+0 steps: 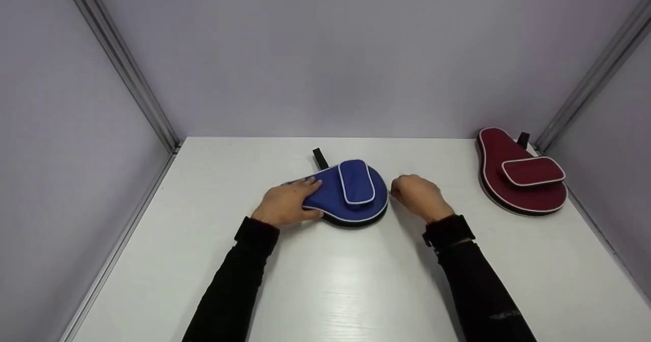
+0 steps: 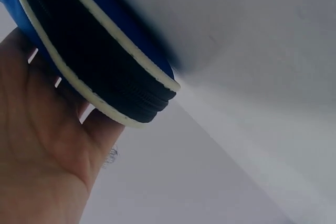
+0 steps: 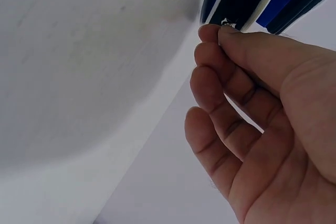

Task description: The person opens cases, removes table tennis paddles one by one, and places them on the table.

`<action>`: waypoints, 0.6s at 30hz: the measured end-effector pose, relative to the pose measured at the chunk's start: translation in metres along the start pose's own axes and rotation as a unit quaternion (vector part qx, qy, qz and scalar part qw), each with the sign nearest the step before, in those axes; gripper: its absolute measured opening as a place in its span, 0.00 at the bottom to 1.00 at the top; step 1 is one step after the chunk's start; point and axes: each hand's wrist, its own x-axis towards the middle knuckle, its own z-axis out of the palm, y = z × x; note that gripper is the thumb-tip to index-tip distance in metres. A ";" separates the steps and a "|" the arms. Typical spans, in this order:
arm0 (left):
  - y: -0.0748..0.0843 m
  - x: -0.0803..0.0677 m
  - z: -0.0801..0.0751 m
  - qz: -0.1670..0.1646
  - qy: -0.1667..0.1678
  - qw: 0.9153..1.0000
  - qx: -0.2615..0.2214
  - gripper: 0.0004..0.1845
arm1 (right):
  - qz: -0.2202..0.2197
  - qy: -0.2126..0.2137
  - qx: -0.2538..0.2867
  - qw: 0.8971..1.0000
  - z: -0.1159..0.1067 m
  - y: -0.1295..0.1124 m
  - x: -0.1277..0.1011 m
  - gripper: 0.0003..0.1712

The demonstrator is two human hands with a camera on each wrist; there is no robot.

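Observation:
A blue table tennis paddle case [image 1: 325, 194] with white piping, a black zippered side and a small front pocket [image 1: 357, 181] lies flat on the white table. My left hand [image 1: 289, 201] rests on its narrow end, fingers stretched over the top and thumb along the near edge. In the left wrist view, the palm [image 2: 42, 140] is beside the zippered side [image 2: 100, 51]. At the rounded right end, my right hand [image 1: 419, 195] pinches the small metal zipper pull [image 3: 227, 23] between thumb and index finger. Most of the pull is hidden by the fingertips.
A dark red paddle case [image 1: 524, 179] of the same shape lies at the table's back right corner, near the side wall. The blue case's black strap [image 1: 320, 159] points toward the back. Grey panel walls enclose the white table [image 1: 330, 291] at the back and sides.

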 end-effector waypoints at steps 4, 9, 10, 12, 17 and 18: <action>0.005 0.004 0.002 -0.015 0.009 1.000 -0.002 0.48 | 0.001 0.001 -0.003 1.000 0.000 0.001 0.001 0.07; 0.011 0.012 0.005 -0.033 0.014 0.999 0.002 0.48 | -0.001 0.001 -0.007 1.000 0.000 0.000 0.000 0.07; 0.012 0.014 0.005 -0.035 0.017 0.999 0.003 0.48 | -0.003 0.002 -0.008 1.000 0.000 0.000 0.001 0.07; 0.013 0.017 0.005 -0.039 0.024 0.999 0.003 0.48 | -0.008 0.004 -0.010 1.000 0.000 -0.001 0.001 0.06; 0.018 0.025 0.003 -0.053 0.024 0.998 0.005 0.48 | -0.021 0.016 -0.018 0.999 0.002 -0.003 0.000 0.06; 0.019 0.027 0.002 -0.055 0.023 0.998 0.005 0.48 | -0.022 0.018 -0.020 0.999 0.002 -0.004 0.000 0.07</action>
